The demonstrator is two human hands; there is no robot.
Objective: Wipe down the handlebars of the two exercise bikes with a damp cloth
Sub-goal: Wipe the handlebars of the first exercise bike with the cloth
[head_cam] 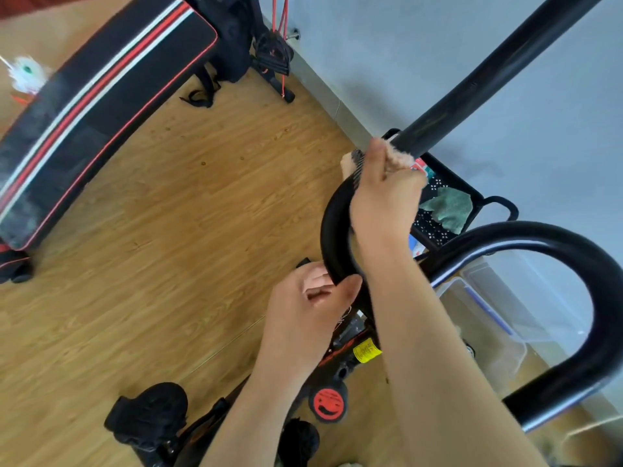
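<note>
Fingers (403, 163) of the right hand (384, 200) are wrapped around a pale pink, fluffy damp cloth (399, 158), which is pressed against the black padded handlebar (472, 92) of the nearer exercise bike, at the point where the straight upper length meets the curve. Fingers (318, 281) of the left hand (303, 311) are curled loosely around the lower part of the same curved bar, thumb on the near side, apparently to steady it; no cloth is held there.

A wipe along this one handlebar is judged to be under way. Whether the upper stretch is already clean cannot be told. A second black looped bar (580, 281) at the right is not being touched, and only one bike can be made out with certainty, so most of the task is taken to be left.

Beyond the hands, a green rag (448, 207) lies in a black perforated basket (472, 190) near the wall. A yellow sticker (366, 349) on the bike frame carries print too small to be read, and a round red emblem (328, 401) below it shows a dark shape but no legible lettering. A black padded bench with red and white stripes (101, 92) stands on the wooden floor (202, 214) at the left.
</note>
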